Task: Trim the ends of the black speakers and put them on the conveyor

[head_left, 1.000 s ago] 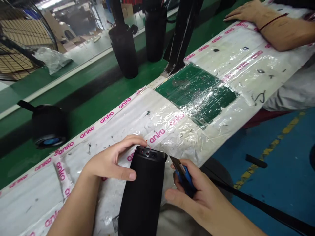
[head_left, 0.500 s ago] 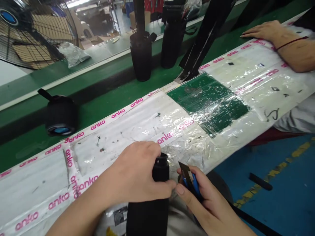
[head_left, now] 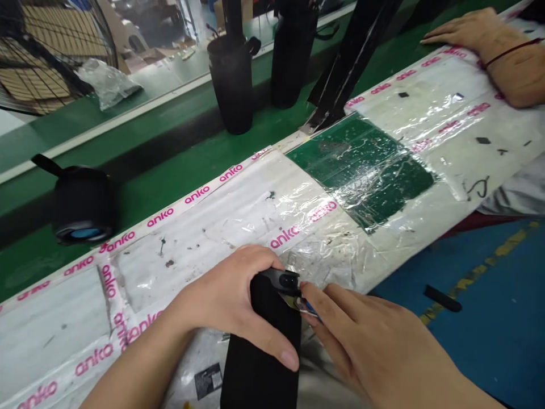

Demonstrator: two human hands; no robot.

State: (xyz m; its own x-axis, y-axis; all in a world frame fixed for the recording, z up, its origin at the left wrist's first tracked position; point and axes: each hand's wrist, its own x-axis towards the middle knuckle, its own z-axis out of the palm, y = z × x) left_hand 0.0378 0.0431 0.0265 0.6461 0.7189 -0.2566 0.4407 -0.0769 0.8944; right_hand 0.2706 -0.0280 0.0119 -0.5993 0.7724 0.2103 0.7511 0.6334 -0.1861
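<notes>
A black fabric-covered cylindrical speaker leans upright at the near edge of the covered worktable, its dark end cap uppermost. My left hand is wrapped round its upper part, thumb along the near side. In my right hand is a utility knife with a blue handle, mostly hidden by the fingers. The blade is at the rim of the end cap, against or very near it; exact contact is hard to make out.
On the green conveyor stand a small black speaker with a strap and two taller black cylinders. A dark post rises behind the table. A co-worker's hand rests at far right. A black strip lies on the floor.
My right hand has turned over and brought the knife leftward to the speaker's end cap. The speaker has tilted in my left hand. The small speaker on the conveyor appears further left.
</notes>
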